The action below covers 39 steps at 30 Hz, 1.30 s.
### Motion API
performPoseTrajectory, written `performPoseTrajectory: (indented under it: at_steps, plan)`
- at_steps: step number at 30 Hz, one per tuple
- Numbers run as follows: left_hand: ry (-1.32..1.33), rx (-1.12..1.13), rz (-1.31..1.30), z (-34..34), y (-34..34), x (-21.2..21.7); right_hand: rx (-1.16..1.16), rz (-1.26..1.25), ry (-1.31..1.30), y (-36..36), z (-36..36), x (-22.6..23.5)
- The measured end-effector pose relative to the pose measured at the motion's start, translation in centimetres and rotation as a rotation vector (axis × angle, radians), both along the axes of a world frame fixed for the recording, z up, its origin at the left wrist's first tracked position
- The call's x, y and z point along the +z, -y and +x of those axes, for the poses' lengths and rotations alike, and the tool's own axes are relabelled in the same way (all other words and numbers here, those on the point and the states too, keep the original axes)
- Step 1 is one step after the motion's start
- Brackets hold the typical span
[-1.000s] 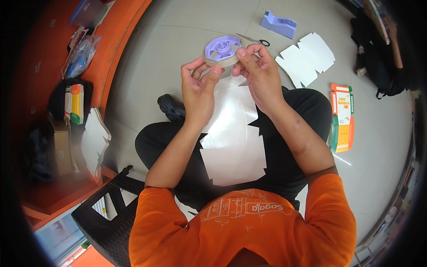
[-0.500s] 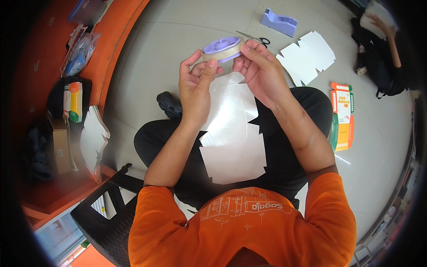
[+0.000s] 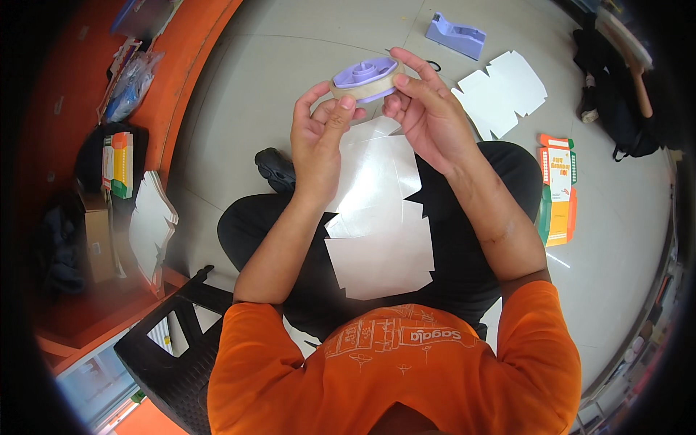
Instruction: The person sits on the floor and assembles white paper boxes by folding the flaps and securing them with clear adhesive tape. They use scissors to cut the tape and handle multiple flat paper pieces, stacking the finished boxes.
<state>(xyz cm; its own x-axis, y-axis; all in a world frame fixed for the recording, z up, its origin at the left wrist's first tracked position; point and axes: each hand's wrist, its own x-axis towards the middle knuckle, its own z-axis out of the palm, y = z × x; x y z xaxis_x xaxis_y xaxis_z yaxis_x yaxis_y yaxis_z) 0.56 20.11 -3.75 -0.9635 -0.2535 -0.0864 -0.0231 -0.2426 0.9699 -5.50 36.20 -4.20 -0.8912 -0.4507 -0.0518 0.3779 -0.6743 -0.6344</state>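
Between my two hands, raised over my crossed legs, is a roll of clear tape (image 3: pixel 371 88) on a purple core. My left hand (image 3: pixel 322 130) grips its left side, thumb at the front. At its right edge, my right hand (image 3: pixel 428 109) holds the roll with the thumb, while the index finger stretches out beyond it. Below the hands, an unfolded white cardboard box blank (image 3: pixel 380 250) lies across my lap. The purple tape dispenser base (image 3: pixel 455 36) stands on the floor ahead, apart from the roll. Scissors (image 3: pixel 433 65) lie mostly hidden behind my right hand.
A second white box blank (image 3: pixel 500 94) and a printed orange-and-green one (image 3: pixel 558 190) lie on the floor to the right. At left are an orange shelf (image 3: pixel 156 109), stacked blanks (image 3: pixel 151 225) and a black stool (image 3: pixel 181 355). Another person's arm (image 3: pixel 639 90) shows at far right.
My right index finger has lifted and straightened away from the roll, and the right hand has shifted slightly, covering more of the scissors. The roll has moved slightly right. The other person's arm moved too.
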Motion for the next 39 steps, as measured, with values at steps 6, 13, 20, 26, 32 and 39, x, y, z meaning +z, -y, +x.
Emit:
performPoseTrajectory:
  at_steps: [6,13,20,26,32,39]
  plan:
    - [-0.064,-0.144,0.079,-0.3,1.4,0.3,0.021,0.020,-0.026,-0.3,0.1,0.8]
    - [-0.320,-0.205,-0.454,-0.1,1.8,0.7,0.017,0.294,-0.005,0.1,0.1,-0.1]
    - [-0.378,-0.182,-0.826,1.3,1.8,3.0,0.000,0.451,-0.068,1.0,0.7,-1.3]
    - [-0.572,-0.092,-0.892,1.6,1.3,2.1,-0.090,0.364,-0.063,2.1,1.5,0.0]
    - [-0.527,-0.092,-1.078,2.3,1.4,3.3,-0.058,0.491,-0.132,1.5,1.1,-0.7]
    - [-0.643,-0.104,-1.164,2.2,1.7,2.5,-0.118,0.484,-0.179,1.8,1.3,-1.1]
